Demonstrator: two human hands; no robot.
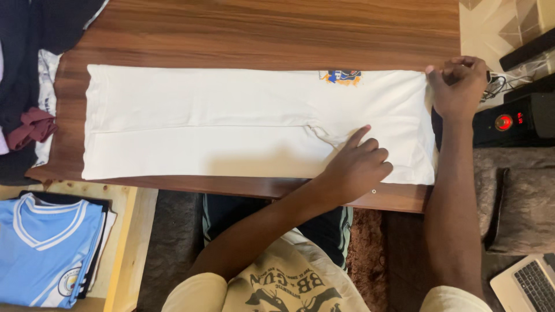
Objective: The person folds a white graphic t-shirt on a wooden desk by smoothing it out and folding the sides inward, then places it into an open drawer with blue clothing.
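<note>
A pair of white trousers lies folded lengthwise and flat across the wooden table, with a small blue and orange badge near the far right. My left hand rests on the cloth near its front right part, index finger stretched toward a drawstring. My right hand pinches the far right corner of the trousers at the table's right edge.
Dark and maroon clothes are heaped at the left end. A folded light blue jersey tops a stack on a lower wooden surface at front left. A black device with a red light and a laptop sit at right.
</note>
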